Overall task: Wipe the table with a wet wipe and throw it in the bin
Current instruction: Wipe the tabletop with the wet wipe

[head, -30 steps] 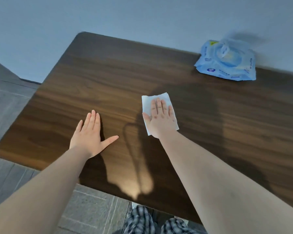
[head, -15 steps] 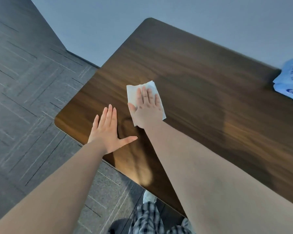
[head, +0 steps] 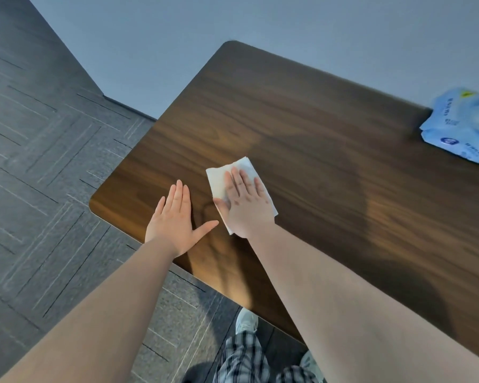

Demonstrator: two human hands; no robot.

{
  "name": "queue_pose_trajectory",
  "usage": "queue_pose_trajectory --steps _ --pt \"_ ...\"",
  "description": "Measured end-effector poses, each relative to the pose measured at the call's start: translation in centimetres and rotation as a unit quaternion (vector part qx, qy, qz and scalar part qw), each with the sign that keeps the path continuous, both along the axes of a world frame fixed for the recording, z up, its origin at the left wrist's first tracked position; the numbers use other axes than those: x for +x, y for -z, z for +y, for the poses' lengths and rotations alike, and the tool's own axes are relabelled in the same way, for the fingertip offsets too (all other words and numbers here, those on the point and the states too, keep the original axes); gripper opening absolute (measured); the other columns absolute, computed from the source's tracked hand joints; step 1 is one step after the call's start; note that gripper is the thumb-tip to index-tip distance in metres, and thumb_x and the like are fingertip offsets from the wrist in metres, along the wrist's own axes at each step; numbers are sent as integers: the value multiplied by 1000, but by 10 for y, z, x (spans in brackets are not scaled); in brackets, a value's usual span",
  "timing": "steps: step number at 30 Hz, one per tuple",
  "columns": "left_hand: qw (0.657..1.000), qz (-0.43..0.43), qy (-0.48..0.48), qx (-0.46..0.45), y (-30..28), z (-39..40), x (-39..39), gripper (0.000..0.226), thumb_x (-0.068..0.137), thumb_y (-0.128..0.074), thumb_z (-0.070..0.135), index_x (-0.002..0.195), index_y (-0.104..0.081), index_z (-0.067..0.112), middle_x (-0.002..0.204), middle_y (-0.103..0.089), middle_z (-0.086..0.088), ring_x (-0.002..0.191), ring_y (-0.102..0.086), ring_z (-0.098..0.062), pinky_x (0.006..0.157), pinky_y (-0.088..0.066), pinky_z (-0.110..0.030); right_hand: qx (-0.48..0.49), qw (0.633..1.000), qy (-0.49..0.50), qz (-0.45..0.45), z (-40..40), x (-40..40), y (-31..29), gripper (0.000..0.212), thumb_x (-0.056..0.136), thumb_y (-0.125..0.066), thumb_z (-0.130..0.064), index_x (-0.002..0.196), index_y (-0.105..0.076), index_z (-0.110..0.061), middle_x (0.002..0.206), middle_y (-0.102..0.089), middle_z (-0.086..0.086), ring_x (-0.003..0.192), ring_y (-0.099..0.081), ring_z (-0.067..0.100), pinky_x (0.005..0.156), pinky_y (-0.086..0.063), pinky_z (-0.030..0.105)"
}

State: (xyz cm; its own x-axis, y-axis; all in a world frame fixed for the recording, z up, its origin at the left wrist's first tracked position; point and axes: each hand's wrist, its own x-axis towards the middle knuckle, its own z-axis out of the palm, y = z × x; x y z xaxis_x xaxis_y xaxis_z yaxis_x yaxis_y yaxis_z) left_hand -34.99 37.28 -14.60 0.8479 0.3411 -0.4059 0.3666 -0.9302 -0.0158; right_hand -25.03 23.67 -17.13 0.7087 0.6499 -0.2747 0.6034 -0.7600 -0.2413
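A dark wooden table [head: 329, 139] fills the right and middle of the view. My right hand [head: 246, 205] lies flat, fingers together, pressing a white wet wipe [head: 219, 178] onto the tabletop near its left end. The wipe shows around the fingers and under the palm. My left hand [head: 176, 219] rests flat on the table just left of the wipe, fingers together and thumb spread, holding nothing. No bin is in view.
A blue pack of wet wipes [head: 465, 134] lies at the table's far right, cut by the frame edge. Grey patterned floor [head: 44, 175] lies left of the table, a plain wall [head: 233, 20] behind it. My checked trousers and shoes show under the near edge.
My right hand slid the wipe leftward across the table toward its left end, close to my left hand. The view swung left, so the wipe pack moved to the right edge.
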Motion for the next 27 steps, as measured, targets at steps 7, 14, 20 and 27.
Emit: queue_pose_trajectory --steps 7,14,20,27 --pt "997 -35 71 17 -8 -62 8 81 93 -14 60 149 2 5 160 3 -11 147 2 -21 119 -8 -37 -27 992 119 16 -104 -16 0 68 96 -7 -56 151 10 -20 161 11 -4 147 14 13 120 8 37" --pt "982 -27 188 -19 -11 -172 43 85 90 -16 65 150 5 8 160 8 -7 147 6 -18 120 -5 -35 -59 967 246 2 -246 -22 -1 67 96 -6 -55 148 15 -20 161 12 -4 147 13 13 120 9 35" --pt "958 -14 282 -41 -9 -267 65 101 78 -11 77 149 8 9 159 13 -6 146 11 -17 120 -1 -36 -84 930 357 1 -375 -28 -1 68 95 -5 -56 149 15 -20 161 11 -1 148 11 15 120 7 36" --pt "934 -11 354 -42 -8 -359 78 109 71 -8 84 149 12 10 159 16 -4 146 14 -16 120 0 -36 -94 866 491 -2 -514 -56 -2 68 97 -10 -54 150 10 -19 161 8 1 148 8 16 120 7 36"
